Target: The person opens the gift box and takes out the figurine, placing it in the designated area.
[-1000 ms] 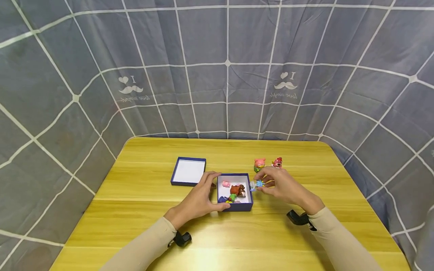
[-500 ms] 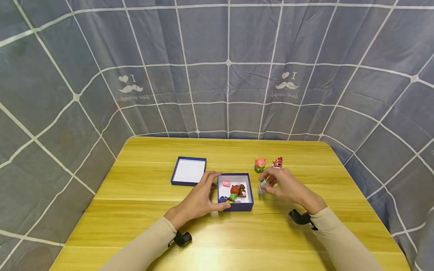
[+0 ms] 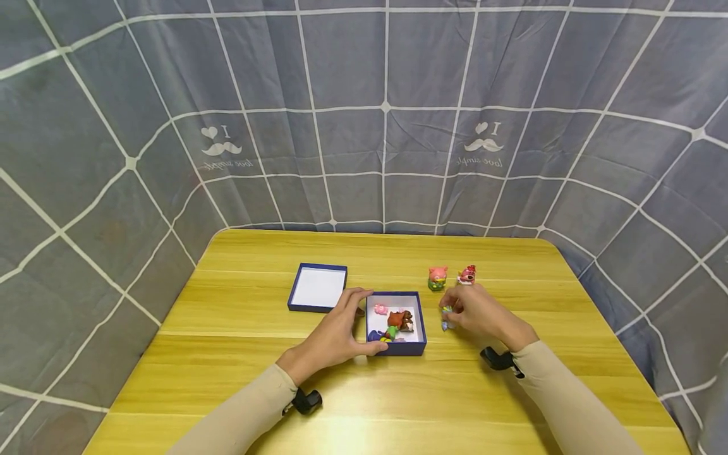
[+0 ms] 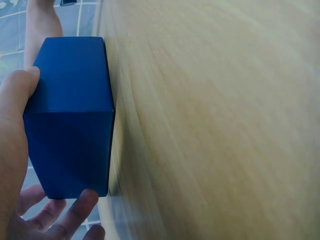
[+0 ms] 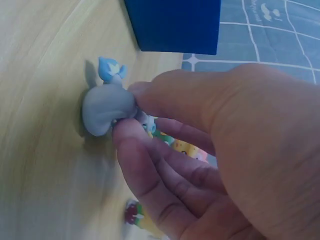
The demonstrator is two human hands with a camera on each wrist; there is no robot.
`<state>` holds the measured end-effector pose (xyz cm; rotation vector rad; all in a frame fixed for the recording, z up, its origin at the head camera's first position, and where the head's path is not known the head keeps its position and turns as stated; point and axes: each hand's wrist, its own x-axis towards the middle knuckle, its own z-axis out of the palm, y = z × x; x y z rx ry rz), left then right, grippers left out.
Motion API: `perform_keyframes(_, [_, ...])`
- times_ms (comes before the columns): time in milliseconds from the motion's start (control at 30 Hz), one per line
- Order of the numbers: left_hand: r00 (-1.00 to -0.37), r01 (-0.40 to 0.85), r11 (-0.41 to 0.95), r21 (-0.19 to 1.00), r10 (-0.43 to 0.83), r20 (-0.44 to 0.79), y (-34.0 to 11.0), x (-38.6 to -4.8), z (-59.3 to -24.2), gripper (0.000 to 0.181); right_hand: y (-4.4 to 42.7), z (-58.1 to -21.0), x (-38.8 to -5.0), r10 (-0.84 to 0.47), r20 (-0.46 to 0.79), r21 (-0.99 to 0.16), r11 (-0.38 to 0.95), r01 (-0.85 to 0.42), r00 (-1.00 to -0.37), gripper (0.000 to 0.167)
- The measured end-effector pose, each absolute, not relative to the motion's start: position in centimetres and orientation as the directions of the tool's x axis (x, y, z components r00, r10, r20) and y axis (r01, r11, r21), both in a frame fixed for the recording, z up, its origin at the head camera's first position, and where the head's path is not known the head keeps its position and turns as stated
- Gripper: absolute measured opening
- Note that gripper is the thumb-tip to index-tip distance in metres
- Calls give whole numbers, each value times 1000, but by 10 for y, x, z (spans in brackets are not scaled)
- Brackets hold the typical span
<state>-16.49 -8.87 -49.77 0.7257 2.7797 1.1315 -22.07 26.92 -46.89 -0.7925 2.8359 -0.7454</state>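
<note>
A blue box [image 3: 422, 349] with a white inside holds several small figurines, among them a pink one [image 3: 380, 309] and a brown one [image 3: 406, 321]. My left hand [image 3: 332, 332] grips the box by its left side, thumb at the near edge; in the left wrist view the fingers lie along the blue wall [image 4: 70, 150]. To the right of the box, my right hand [image 3: 483, 316] pinches a small grey and blue figurine [image 5: 107, 107] between thumb and fingers, low at the tabletop.
The blue-rimmed lid [image 3: 318, 287] lies inside up behind the left hand. Beyond the right hand stand a pink and green figurine [image 3: 437, 278] and a red and pink one [image 3: 467, 275]. A grey checked curtain [image 3: 352, 139] rises behind the table.
My right hand has carried the grey and blue figurine away from the box's right wall, slightly rightward and down to the tabletop. The left hand has kept its grip on the box.
</note>
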Motion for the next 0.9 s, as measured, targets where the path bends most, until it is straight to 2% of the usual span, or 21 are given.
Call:
perform_keyframes(467, [-884, 427, 624, 654, 440, 157, -87, -164, -497, 113, 273, -469, -224, -496, 0, -545, 728, -416, -868, 22])
perform_keyframes(700, [-883, 433, 628, 647, 440, 164, -87, -164, -497, 112, 279, -469, -221, -533, -33, -546, 718, -432, -845, 32])
perform_keyframes(900, [-888, 419, 631, 652, 436, 149, -87, -165, -497, 113, 280, -471, -222, -562, -16, -566, 687, -456, -827, 32])
